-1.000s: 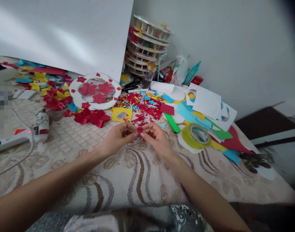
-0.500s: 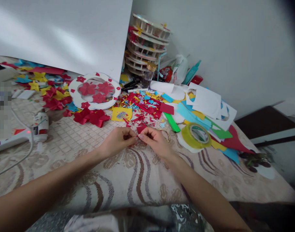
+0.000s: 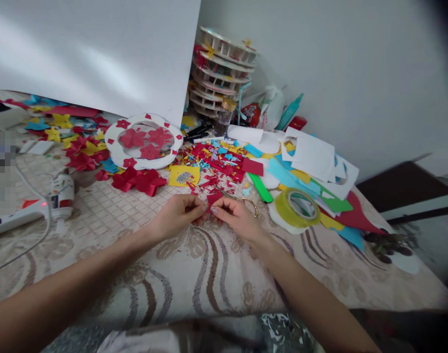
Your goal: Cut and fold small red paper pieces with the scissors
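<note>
My left hand (image 3: 180,215) and my right hand (image 3: 236,216) meet over the front middle of the table, thumbs and fingers pinched close together. Between their fingertips is a small piece of red paper (image 3: 209,209), mostly hidden by the fingers. Just behind them shows a flat red paper (image 3: 214,197). Scissors with gold handles (image 3: 254,207) lie behind my right hand, partly covered by it. Beyond, a yellow paper square (image 3: 185,175) carries a cluster of tiny coloured bits, beside a heap of red, blue and yellow scraps (image 3: 218,159).
Folded red paper flowers (image 3: 138,180) and a white decorated ring (image 3: 112,147) lie to the left, near a glue bottle (image 3: 62,196) and a power strip (image 3: 21,215). Yellow tape (image 3: 297,208) and paper sheets (image 3: 314,152) are on the right. A tiered stand (image 3: 226,68) rises behind.
Both hands stay in nearly the same place; the fingertips have shifted slightly on the small red paper. The view has tipped a little, and nothing else has moved.
</note>
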`<state>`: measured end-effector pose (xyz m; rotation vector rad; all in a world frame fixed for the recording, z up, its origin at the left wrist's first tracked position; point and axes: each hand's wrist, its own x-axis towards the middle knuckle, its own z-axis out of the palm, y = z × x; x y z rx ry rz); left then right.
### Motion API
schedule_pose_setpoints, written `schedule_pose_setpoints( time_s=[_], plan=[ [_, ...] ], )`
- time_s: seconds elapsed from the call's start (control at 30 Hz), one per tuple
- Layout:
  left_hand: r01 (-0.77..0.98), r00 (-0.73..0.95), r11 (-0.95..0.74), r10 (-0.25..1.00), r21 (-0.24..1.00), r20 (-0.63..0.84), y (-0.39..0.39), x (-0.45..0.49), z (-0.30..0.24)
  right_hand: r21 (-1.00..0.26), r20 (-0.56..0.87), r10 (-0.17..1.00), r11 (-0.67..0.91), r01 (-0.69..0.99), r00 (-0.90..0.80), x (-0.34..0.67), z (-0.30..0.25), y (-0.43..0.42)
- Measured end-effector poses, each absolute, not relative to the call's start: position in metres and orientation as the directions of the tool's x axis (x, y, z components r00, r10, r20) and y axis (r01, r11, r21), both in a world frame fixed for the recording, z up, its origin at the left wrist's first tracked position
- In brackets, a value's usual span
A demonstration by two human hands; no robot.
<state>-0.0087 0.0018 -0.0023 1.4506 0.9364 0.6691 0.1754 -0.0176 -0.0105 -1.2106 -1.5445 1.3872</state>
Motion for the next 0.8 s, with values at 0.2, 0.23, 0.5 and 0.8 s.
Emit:
schedule_pose_setpoints(
  time_s=[0.2, 0.23, 0.5, 0.8],
  plan=[
    [0.138, 0.519, 0.130, 0.835, 0.982, -0.183, 0.0018, -0.0090, 0.0008, -0.992, -0.060, 0.964, -0.029, 0.123, -0.258, 0.1737, -0.0062, -0.0181],
    [0.140, 0.526, 0.141, 0.828, 0.980, -0.194, 0.0022, -0.0091, 0.0007, -0.992, -0.056, 0.967, -0.026, 0.122, -0.250, 0.1736, -0.0061, -0.0182],
    [0.136, 0.549, 0.214, 0.796, 0.967, -0.253, 0.0040, -0.0095, -0.0012, -0.993, -0.034, 0.966, -0.003, 0.120, -0.257, 0.1733, -0.0097, -0.0178],
    [0.054, 0.565, 0.314, 0.773, 0.948, -0.288, 0.0042, -0.0087, -0.0026, -0.971, 0.063, 0.959, 0.123, 0.204, -0.278, 0.1730, -0.0098, -0.0190]
  ],
)
